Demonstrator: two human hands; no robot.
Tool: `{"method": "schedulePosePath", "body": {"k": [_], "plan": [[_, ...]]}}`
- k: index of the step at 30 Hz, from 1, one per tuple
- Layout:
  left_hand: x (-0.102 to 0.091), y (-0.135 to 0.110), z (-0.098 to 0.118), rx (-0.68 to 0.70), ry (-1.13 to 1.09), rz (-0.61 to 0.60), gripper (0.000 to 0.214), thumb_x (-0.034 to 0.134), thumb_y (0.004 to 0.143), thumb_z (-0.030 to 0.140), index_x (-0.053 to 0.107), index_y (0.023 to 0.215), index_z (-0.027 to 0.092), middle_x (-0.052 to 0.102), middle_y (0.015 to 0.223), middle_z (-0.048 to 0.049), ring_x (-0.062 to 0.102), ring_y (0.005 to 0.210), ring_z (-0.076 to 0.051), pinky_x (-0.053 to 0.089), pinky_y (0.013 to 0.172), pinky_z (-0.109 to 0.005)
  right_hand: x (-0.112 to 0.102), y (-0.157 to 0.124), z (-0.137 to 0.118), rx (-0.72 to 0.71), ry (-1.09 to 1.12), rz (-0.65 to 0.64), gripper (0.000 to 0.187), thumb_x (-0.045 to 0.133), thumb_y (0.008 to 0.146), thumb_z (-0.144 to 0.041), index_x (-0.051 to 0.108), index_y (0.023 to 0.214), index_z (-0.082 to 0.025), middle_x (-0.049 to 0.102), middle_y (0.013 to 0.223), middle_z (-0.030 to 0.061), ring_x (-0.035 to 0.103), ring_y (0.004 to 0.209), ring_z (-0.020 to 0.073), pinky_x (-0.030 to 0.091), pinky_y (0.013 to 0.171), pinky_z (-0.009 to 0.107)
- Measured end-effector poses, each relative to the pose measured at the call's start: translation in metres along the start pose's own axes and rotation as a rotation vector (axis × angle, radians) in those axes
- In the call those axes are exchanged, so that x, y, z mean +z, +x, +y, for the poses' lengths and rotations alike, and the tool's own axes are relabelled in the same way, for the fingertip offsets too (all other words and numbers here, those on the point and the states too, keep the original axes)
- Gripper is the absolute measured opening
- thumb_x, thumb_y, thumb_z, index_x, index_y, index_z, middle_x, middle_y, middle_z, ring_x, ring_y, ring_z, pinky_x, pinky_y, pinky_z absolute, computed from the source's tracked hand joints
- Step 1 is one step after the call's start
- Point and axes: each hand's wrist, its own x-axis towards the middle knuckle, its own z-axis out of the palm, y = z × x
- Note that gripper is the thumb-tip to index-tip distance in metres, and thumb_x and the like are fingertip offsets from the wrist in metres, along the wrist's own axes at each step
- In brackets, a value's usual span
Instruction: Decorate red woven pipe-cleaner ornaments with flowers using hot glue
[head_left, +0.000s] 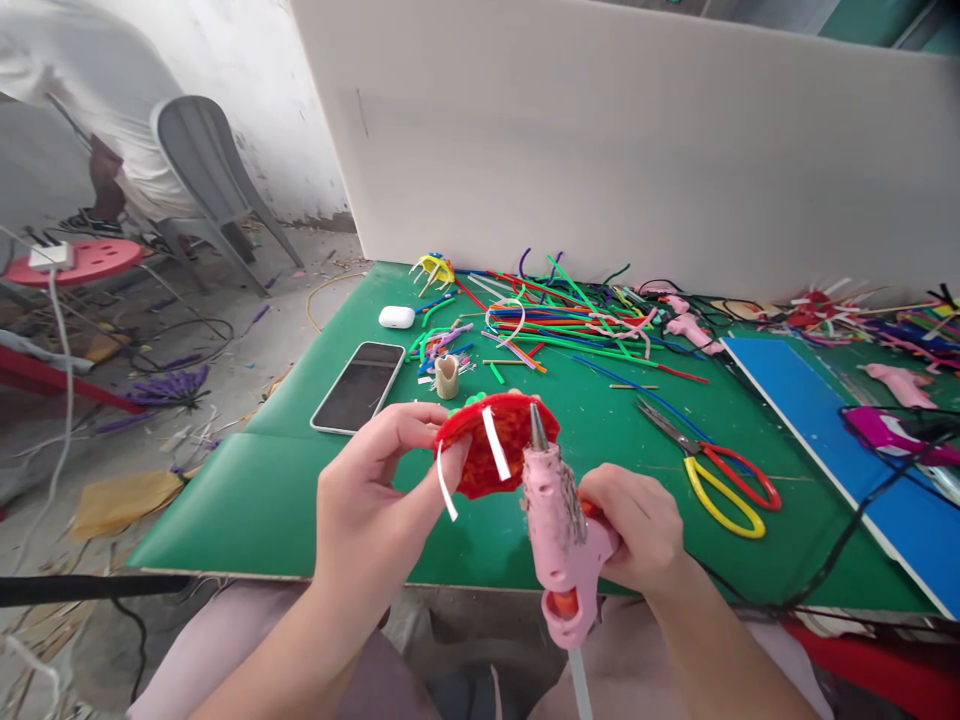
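Far left of the red fuzzy shallow disc (478, 470), a person in a white top (90, 100) is sitting on a grey plastic chair (206, 150), while a round red stool (112, 258) is carrying a white power block (51, 257) with plugs in it. Closer in, left of the disc, a smartphone (358, 388) with a dark screen is lying on the green tabletop (247, 500). And here's the left hand (375, 500), thumb and fingers pinching the disc's left edge and holding it up above the tabletop! Beyond the disc, a white rounded earbud case (397, 317) is lying closed, hiding whatever it contains. Just behind the disc, a short tan bamboo-like tube (447, 378) is standing upright, its notched mouth too shadowed to show the contents. Two white strips (495, 445) are hanging across the disc itself, and beyond it a heap of multicoloured fuzzy stems (562, 320) is sprawling. At the disc's right edge, the metal nozzle of a pink glue gun (555, 530) is pointing up; whether it's touching, I can't tell. A translucent glue stick (580, 685) is poking out of the gun's rear, and the right hand (637, 520) is gripping its handle. Right of the disc, red-and-yellow-handled scissors (697, 447) are lying slightly open, and farther right a flat blue board (832, 420) is stretching out.
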Motion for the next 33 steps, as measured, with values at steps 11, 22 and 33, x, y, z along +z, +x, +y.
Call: {"method": "schedulePosePath", "body": {"k": [11,22,33], "plan": [[0.0001,0.0002,0.0006,-0.058,-0.036,0.011,0.010,0.066,0.072,0.023,0.058,0.067,0.020,0.063,0.086,-0.0013,0.059,0.076,-0.015,0.048,0.067,-0.028,0.0005,0.0000,0.0003,-0.005,-0.015,0.010,0.024,0.048,0.085,-0.038,0.049,0.075,-0.017,0.048,0.060,0.0019,0.041,0.055,0.0127,0.031,0.050,0.026],[0.0009,0.0001,-0.0020,-0.058,-0.073,0.005,0.009,0.066,0.072,0.021,0.058,0.068,0.019,0.063,0.084,0.0009,0.058,0.074,-0.012,0.047,0.064,-0.023,0.0005,-0.0006,0.0015,-0.005,0.001,0.010,0.011,0.049,0.083,-0.025,0.048,0.075,-0.017,0.047,0.060,0.0016,0.040,0.055,0.0121,0.030,0.050,0.026],[0.0008,0.0005,-0.0016,-0.081,-0.046,0.023,0.012,0.067,0.072,0.026,0.058,0.068,0.019,0.064,0.083,-0.0015,0.059,0.072,-0.013,0.048,0.063,-0.025,0.0003,-0.0020,0.0015,0.013,-0.013,-0.007,0.006,0.048,0.080,-0.019,0.048,0.075,-0.018,0.048,0.060,0.0012,0.041,0.055,0.0124,0.030,0.052,0.025]]}}
